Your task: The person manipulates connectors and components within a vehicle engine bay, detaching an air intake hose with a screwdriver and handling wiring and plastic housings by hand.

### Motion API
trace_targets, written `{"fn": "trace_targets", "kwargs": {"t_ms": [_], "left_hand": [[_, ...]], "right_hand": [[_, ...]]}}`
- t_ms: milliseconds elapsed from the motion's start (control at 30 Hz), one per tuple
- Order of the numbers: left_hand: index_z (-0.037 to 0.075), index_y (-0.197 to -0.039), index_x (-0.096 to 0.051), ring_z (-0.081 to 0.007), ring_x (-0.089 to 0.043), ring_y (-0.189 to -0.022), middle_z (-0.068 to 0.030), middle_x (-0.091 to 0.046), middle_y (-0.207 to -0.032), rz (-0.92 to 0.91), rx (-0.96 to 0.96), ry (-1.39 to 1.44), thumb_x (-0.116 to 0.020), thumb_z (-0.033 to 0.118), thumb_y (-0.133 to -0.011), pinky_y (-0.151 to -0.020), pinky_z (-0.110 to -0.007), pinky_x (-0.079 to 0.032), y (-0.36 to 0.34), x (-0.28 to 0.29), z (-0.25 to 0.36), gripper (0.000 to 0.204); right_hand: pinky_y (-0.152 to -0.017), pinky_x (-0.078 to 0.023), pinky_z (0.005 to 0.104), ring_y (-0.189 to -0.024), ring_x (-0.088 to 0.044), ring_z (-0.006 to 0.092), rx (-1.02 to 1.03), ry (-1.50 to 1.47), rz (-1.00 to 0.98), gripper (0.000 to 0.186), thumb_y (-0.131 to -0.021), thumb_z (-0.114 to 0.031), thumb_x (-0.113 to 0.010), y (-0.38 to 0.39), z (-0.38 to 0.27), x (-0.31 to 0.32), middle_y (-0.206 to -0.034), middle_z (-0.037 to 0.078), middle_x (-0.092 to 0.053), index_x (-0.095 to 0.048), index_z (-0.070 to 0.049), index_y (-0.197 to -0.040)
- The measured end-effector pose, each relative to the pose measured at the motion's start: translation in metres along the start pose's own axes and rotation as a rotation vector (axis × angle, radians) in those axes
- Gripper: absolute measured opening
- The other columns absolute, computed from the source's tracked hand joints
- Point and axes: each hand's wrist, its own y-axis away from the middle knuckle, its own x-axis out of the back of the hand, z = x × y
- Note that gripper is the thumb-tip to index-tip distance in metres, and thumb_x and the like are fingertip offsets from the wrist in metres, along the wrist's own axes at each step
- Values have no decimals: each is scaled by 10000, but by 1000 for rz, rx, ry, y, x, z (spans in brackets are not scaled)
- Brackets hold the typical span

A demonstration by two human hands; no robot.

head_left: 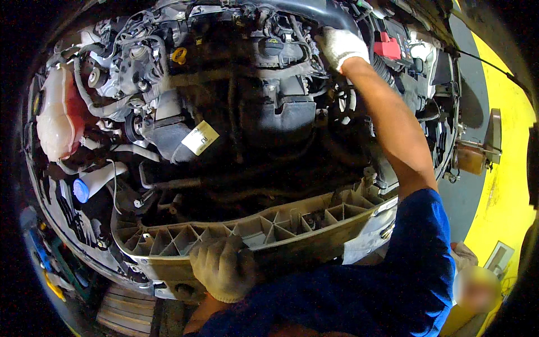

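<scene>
My right hand (343, 49), in a white knit glove, reaches far into the engine bay beside a black air duct (328, 14). Its fingers are bent down among hoses and fittings, and whatever they hold is hidden. My left hand (224, 269), in a dirty grey-brown glove, rests at the front of the bay. Its fingers curl over the edge of the ribbed front crossmember (269, 242). Between the hands lies the engine, with a black oil filler cap (271, 47) and a yellow dipstick handle (179, 55).
A coolant tank (56, 115) with pinkish fluid and a blue-capped washer filler neck (82, 190) line the left side. A red battery terminal cover (388, 48) sits at the back right. A pale label (200, 138) marks a dark housing. Another person (474, 281) is at lower right, by the yellow floor (499, 191).
</scene>
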Motion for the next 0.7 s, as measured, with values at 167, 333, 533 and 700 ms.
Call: {"fn": "trace_targets", "kwargs": {"t_ms": [167,333,533,700], "left_hand": [[15,-1105,-666,-398,-658,-936,-203,-684,-1049,-23,9,-9,-658,207,-841,-818,-522,-486,-1,2,1,326],[17,-1114,-667,-393,-661,-954,-198,-687,-1059,-3,9,-11,-660,198,-840,-807,-508,-493,-2,2,1,328],[20,-1092,-671,-384,-668,-946,-179,-693,-1054,-5,7,9,-670,149,-813,-805,-505,-498,-3,3,4,307],[27,-1082,-670,-362,-673,-943,-156,-698,-1018,9,11,3,-700,117,-784,-775,-482,-506,-7,6,8,312]], "right_hand": [[-980,-496,518,-1101,-643,442,58,-34,17,360,-974,-290,-516,2,1,8,-1169,231,-693,-627,-87,-1249],[-971,-504,521,-1106,-644,442,-30,-32,8,406,-1001,-402,-497,2,-11,7,-1152,243,-695,-665,-90,-1199],[-968,-508,518,-1112,-650,435,-33,-38,-47,382,-1001,-365,-479,9,-9,14,-1150,255,-693,-658,-92,-1201],[-990,-509,509,-1143,-650,418,-3,-30,-49,376,-986,-302,-455,5,-12,20,-1198,264,-678,-645,-104,-1242]]}}
